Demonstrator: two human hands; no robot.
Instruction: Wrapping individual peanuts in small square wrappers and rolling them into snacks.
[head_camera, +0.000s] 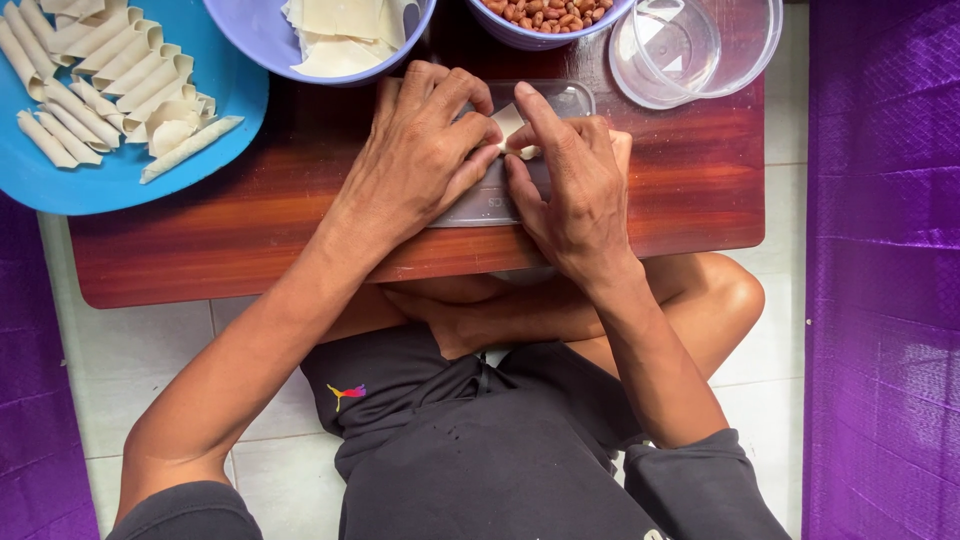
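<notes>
A small pale wrapper (512, 128) lay on a clear plastic lid (560, 98) at the middle of the low wooden table (250, 230), pinched between both hands. The left hand (420, 150), coming in from seven o'clock, lay palm down with its fingers curled close, the tips pressing the wrapper's left edge. The right hand (570, 190), reaching from five o'clock, had thumb and forefinger nearly closed on the right edge, the other fingers folded loosely.

The thin sheet looked liable to tear or unroll if the pressure were uneven, and the smooth lid might slide under the hands.

At ten o'clock a blue plate (200, 160) held finished rolls (100, 70). At twelve o'clock sat a lilac bowl (250, 30) of flat wrapper sheets (340, 30), at one o'clock a bowl of peanuts (550, 12), and at two o'clock an empty clear container (740, 40). Purple cloth (880, 250) lay at three o'clock.
</notes>
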